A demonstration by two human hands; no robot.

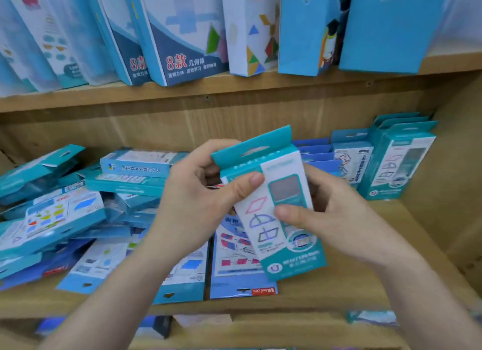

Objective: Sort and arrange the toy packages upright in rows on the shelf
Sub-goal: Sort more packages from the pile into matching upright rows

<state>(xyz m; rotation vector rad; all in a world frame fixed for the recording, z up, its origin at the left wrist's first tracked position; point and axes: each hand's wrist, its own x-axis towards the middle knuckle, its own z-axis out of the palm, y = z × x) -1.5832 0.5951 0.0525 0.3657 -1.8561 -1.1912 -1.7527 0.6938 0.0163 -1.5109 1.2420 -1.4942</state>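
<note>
Head view: both hands, left (193, 193) and right (331, 216), pinch one teal pack (276, 209), apparently bound for the upright row (391, 159).

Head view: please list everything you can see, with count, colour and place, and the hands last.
held package: one, teal and white with outline shapes, centre, tilted, in both hands
standing packages: several, teal and white, upright at the right end of the middle shelf; blue ones stand just left of them
flat packages: many, teal, blue and white, piled untidily on the left and front of the middle shelf
tall boxes: a row, blue and white, leaning on the upper shelf
lower-shelf items: a few, blue and dark, too blurred to identify
shelf: one unit, light wood, three levels in view
left hand: grips the held package near its top
right hand: grips its right side, thumb on the front
</note>
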